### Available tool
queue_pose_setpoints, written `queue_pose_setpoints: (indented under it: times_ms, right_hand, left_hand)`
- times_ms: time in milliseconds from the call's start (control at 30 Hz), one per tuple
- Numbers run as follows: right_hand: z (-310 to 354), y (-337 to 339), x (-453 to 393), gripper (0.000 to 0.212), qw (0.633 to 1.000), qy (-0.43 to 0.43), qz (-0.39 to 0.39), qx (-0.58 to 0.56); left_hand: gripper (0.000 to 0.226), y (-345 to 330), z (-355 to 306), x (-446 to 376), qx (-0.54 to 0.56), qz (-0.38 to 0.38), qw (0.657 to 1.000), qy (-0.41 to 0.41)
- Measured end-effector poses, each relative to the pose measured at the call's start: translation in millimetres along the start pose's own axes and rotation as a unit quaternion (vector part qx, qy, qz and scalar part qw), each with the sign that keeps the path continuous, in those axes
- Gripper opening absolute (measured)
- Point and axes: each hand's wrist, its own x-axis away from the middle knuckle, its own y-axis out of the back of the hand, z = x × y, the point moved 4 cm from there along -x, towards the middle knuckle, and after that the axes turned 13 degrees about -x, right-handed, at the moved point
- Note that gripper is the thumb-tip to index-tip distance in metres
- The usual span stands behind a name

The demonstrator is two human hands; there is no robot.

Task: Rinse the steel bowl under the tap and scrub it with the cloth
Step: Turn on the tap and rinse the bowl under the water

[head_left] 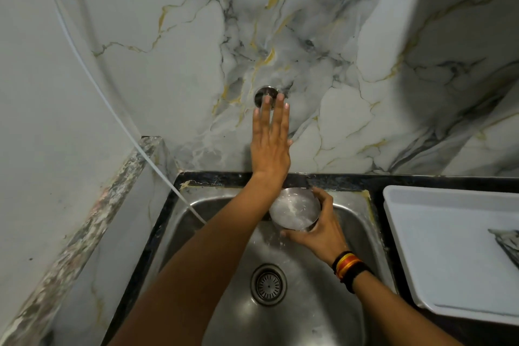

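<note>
My right hand [317,229] holds the small steel bowl [295,212] over the back of the steel sink [219,205]. The bowl is tilted toward me and looks wet inside, with water splashing below it. My left hand [271,143] is stretched up flat with its fingers apart, its fingertips at the round metal tap fitting [262,93] on the marble wall. The tap's spout is hidden behind that hand and arm. No cloth is in view.
The round drain strainer [269,284] sits in the middle of the sink floor. A white plastic tray [438,233] lies on the dark counter to the right. A thin white hose [146,154] runs down the left wall into the sink.
</note>
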Motion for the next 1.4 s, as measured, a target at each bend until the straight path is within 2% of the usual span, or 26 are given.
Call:
queue_pose_setpoints:
  times_ms: [133, 533, 800, 967, 1100, 1167, 1267, 1333, 1400]
  right_hand:
    - [-0.1, 22.3, 17.2, 0.128, 1.000, -0.003, -0.017, 0.008]
    - [8.1, 33.4, 37.0, 0.123, 0.997, -0.012, 0.010, 0.081]
    - [13.6, 30.4, 29.4, 0.097, 0.993, -0.010, 0.003, 0.118]
    - [15.4, 12.2, 20.4, 0.095, 0.989, -0.003, 0.001, 0.150]
    - [13.7, -2.4, 12.8, 0.110, 0.982, -0.052, 0.041, 0.179]
    - [12.1, -6.6, 12.0, 0.113, 0.984, -0.052, 0.017, 0.168]
    - [13.4, -12.5, 8.2, 0.100, 0.988, -0.011, -0.007, 0.157]
    - [6.6, -18.8, 7.9, 0.093, 0.977, -0.034, 0.028, 0.210]
    - [-0.3, -20.5, 9.9, 0.093, 0.972, -0.039, 0.014, 0.232]
  left_hand:
    - [0.090, 1.2, 1.3, 1.5, -0.012, -0.007, 1.000, 0.002]
    - [0.079, -7.0, 13.9, 5.8, 0.141, -0.016, 0.985, -0.099]
    - [0.078, -7.8, 15.4, 7.3, 0.160, -0.039, 0.980, -0.108]
    - [0.079, -10.6, 14.4, 7.5, 0.178, -0.045, 0.977, -0.110]
    - [0.081, -13.0, 14.7, 6.7, 0.184, -0.047, 0.976, -0.108]
    - [0.081, -14.4, 13.5, 7.1, 0.190, -0.047, 0.974, -0.111]
    - [0.083, -16.9, 13.1, 4.2, 0.188, -0.053, 0.975, -0.108]
    - [0.084, -16.5, 12.3, 5.2, 0.194, -0.049, 0.974, -0.103]
    - [0.084, -15.9, 9.4, 6.1, 0.191, -0.049, 0.975, -0.106]
